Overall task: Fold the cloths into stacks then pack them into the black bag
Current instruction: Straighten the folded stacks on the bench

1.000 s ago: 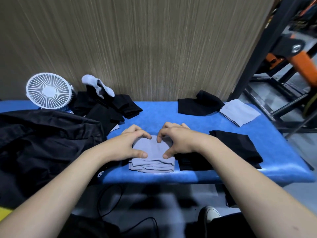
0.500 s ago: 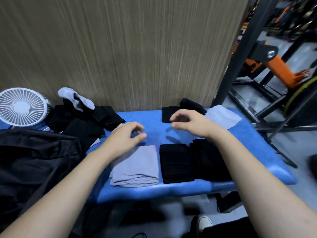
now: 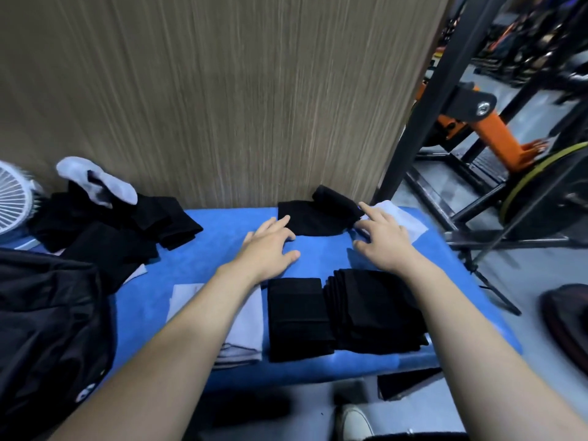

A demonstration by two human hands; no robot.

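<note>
On the blue table (image 3: 197,265) lies a folded grey cloth stack (image 3: 245,329) at the front, partly under my left forearm. Right of it sit two folded black stacks (image 3: 299,316) (image 3: 375,310). At the back lies an unfolded black cloth (image 3: 315,218) with a white cloth (image 3: 407,222) beside it. My left hand (image 3: 267,246) hovers open at the black cloth's near edge. My right hand (image 3: 381,240) reaches with spread fingers onto the white cloth's left edge. The black bag (image 3: 47,329) slumps at the left.
A heap of black cloths (image 3: 105,230) with a grey-white one (image 3: 95,183) on top lies at the back left, beside a white fan (image 3: 12,205). A wood-grain wall stands behind the table. A black metal frame (image 3: 423,100) and orange equipment (image 3: 496,132) stand to the right.
Both hands left the grey stack and moved to the back of the table, toward the unfolded black and white cloths. The view swung right and forward.
</note>
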